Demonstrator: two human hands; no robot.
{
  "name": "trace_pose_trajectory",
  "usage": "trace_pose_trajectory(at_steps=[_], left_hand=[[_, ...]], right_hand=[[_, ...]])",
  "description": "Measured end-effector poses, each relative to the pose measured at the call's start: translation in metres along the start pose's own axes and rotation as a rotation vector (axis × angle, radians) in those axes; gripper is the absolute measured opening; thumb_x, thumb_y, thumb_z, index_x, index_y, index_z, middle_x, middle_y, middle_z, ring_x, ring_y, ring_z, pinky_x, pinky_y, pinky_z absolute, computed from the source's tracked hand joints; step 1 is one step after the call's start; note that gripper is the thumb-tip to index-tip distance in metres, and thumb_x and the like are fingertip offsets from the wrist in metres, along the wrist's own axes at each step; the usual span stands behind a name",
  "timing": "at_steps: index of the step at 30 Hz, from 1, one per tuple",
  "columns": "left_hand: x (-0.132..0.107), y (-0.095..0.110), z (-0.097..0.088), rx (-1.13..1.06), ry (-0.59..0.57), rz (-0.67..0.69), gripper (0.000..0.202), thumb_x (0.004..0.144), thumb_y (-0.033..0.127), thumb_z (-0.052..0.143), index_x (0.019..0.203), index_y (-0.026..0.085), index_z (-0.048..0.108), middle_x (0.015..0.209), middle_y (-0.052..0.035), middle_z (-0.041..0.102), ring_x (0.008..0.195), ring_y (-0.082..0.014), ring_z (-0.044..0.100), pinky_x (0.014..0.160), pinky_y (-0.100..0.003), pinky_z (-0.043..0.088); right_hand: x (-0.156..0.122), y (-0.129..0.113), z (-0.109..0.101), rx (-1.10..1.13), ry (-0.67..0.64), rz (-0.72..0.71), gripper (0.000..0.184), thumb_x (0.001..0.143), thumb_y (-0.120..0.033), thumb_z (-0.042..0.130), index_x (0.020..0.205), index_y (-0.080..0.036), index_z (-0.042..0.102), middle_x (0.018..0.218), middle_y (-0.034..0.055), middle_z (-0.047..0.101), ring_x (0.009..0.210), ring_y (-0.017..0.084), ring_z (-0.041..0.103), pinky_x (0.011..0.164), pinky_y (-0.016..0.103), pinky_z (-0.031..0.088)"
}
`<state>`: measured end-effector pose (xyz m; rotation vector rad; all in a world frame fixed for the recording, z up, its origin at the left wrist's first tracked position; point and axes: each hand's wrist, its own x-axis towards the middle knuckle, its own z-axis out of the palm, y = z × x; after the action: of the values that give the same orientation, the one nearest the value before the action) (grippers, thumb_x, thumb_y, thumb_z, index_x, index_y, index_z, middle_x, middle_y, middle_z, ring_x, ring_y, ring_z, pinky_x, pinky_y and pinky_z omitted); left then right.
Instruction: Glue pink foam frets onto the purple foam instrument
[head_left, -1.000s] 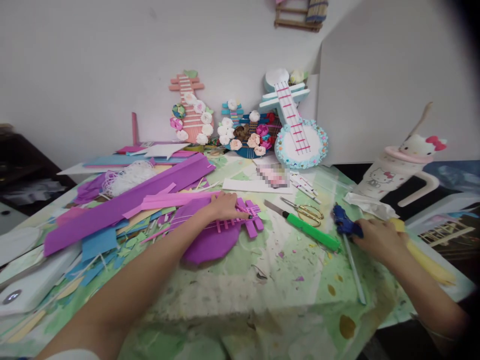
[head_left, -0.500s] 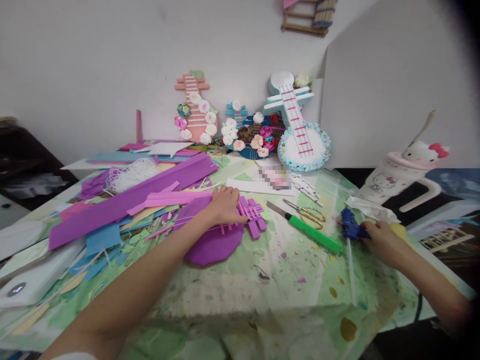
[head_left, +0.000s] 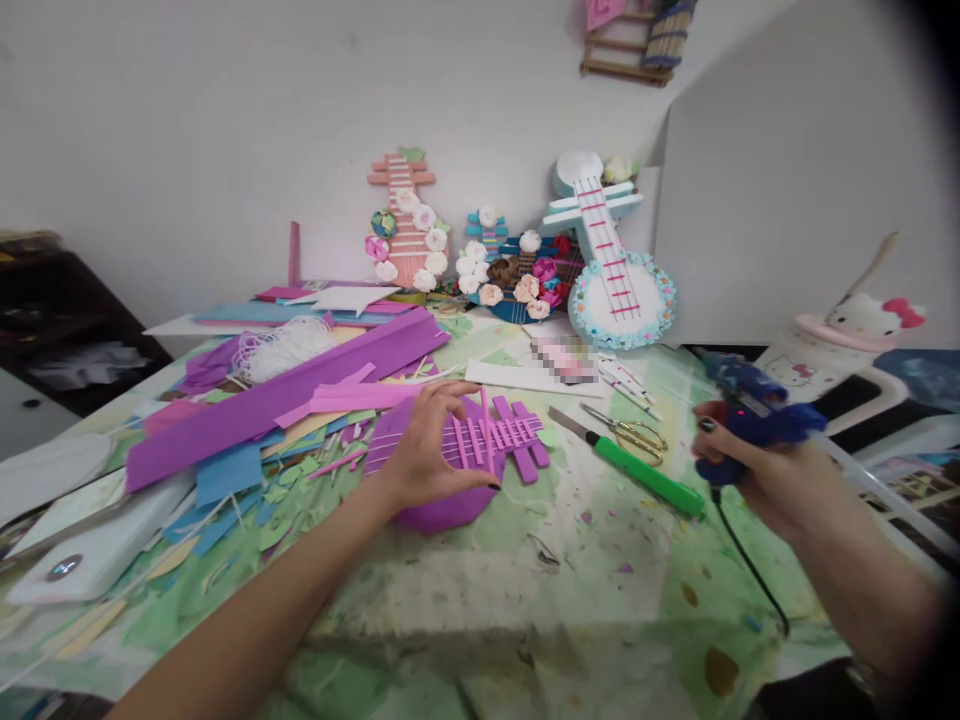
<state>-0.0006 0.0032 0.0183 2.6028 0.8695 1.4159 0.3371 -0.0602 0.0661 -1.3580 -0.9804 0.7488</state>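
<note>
In front of me lies a purple foam instrument shape [head_left: 450, 510] with a round body, white strings and pink crossbars. My left hand [head_left: 431, 445] is over its body. A thin pink strip [head_left: 487, 432] spans between the forefinger and thumb of that hand, above the neck. My right hand [head_left: 780, 490] grips a blue glue gun [head_left: 757, 410], lifted off the table, with a small red light showing. A clear glue stick [head_left: 885, 490] sticks out of its back, and a black cord hangs below.
A green-handled knife [head_left: 649, 475] and gold scissors [head_left: 637, 435] lie between my hands. Foam scraps and a long purple sheet [head_left: 285, 400] cover the left side. Decorated model instruments [head_left: 622, 300] lean on the wall. A white cup [head_left: 832, 350] stands right.
My right hand has raised the glue gun from the table and turned it toward the left. My left hand has opened from lying on the purple shape to spanning the pink strip.
</note>
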Motion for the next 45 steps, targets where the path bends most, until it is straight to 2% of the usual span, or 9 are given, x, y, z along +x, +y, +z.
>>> trace_pose_trajectory(at_steps=[1,3,7,11,18,25,33,38,45], left_hand=[[-0.001,0.001,-0.001,-0.012,0.026,-0.002,0.068,0.055,0.051,0.082,0.097,0.023,0.037,0.121,-0.0161,0.054,0.119,-0.032,0.047,0.098,-0.052,0.039],[-0.004,0.003,0.0,-0.031,0.067,-0.019,0.068,0.054,0.051,0.082,0.097,0.023,0.037,0.121,-0.0159,0.054,0.119,-0.0318,0.047,0.098,-0.051,0.039],[-0.01,0.007,0.003,-0.006,0.072,-0.034,0.064,0.057,0.051,0.08,0.096,0.024,0.036,0.123,-0.0164,0.053,0.117,-0.0321,0.048,0.096,-0.051,0.039],[-0.016,0.008,0.006,0.077,0.016,0.021,0.059,0.061,0.053,0.077,0.093,0.023,0.037,0.121,-0.0175,0.054,0.114,-0.0336,0.049,0.092,-0.051,0.039],[-0.019,0.006,0.011,0.078,-0.12,0.056,0.057,0.065,0.051,0.074,0.099,0.022,0.038,0.126,-0.0202,0.048,0.119,-0.0354,0.043,0.095,-0.053,0.036],[-0.023,0.005,0.007,-0.133,-0.245,-0.054,0.058,0.066,0.037,0.077,0.105,0.023,0.037,0.133,-0.0183,0.039,0.126,-0.0325,0.039,0.098,-0.05,0.039],[-0.024,0.004,0.006,-0.255,-0.235,-0.07,0.055,0.067,0.027,0.076,0.107,0.024,0.038,0.132,-0.0169,0.04,0.126,-0.0313,0.041,0.098,-0.048,0.041],[-0.026,0.004,0.006,-0.323,-0.195,-0.065,0.061,0.064,0.029,0.079,0.109,0.024,0.039,0.133,-0.0175,0.041,0.127,-0.0324,0.04,0.1,-0.05,0.04],[-0.027,0.005,0.007,-0.303,-0.212,-0.044,0.058,0.064,0.028,0.079,0.106,0.024,0.039,0.132,-0.0171,0.041,0.126,-0.0323,0.041,0.099,-0.051,0.041]], right_hand=[[-0.003,-0.001,0.02,0.122,-0.134,0.043,0.031,0.052,-0.028,0.081,0.073,-0.019,0.06,0.063,-0.0035,0.051,0.049,0.007,0.043,0.045,0.021,0.034],[-0.01,0.0,0.06,0.279,-0.283,0.118,0.031,0.052,-0.025,0.081,0.07,-0.019,0.056,0.063,-0.0049,0.05,0.048,0.005,0.039,0.045,0.02,0.032],[-0.023,0.017,0.132,0.348,-0.439,0.1,0.03,0.054,-0.024,0.081,0.071,-0.019,0.057,0.078,-0.0006,0.059,0.067,0.012,0.054,0.061,0.025,0.043],[-0.03,0.034,0.166,0.281,-0.532,0.076,0.03,0.056,-0.029,0.08,0.077,-0.019,0.061,0.08,0.0004,0.06,0.071,0.014,0.055,0.064,0.028,0.043],[-0.029,0.044,0.166,0.397,-0.61,0.106,0.029,0.057,-0.023,0.079,0.07,-0.02,0.053,0.073,-0.0034,0.054,0.068,0.012,0.049,0.064,0.026,0.04],[-0.031,0.056,0.167,0.478,-0.686,0.168,0.028,0.062,-0.019,0.077,0.076,-0.02,0.053,0.077,-0.0035,0.056,0.068,0.012,0.049,0.063,0.025,0.039],[-0.033,0.055,0.167,0.56,-0.707,0.226,0.028,0.06,-0.019,0.078,0.071,-0.02,0.052,0.074,-0.0037,0.054,0.067,0.012,0.048,0.062,0.025,0.039],[-0.034,0.054,0.166,0.58,-0.706,0.227,0.029,0.059,-0.02,0.078,0.071,-0.02,0.052,0.072,-0.0044,0.054,0.065,0.011,0.048,0.061,0.025,0.039],[-0.036,0.052,0.163,0.595,-0.714,0.294,0.031,0.056,-0.019,0.08,0.07,-0.02,0.052,0.07,-0.0045,0.053,0.065,0.011,0.048,0.061,0.024,0.04]])
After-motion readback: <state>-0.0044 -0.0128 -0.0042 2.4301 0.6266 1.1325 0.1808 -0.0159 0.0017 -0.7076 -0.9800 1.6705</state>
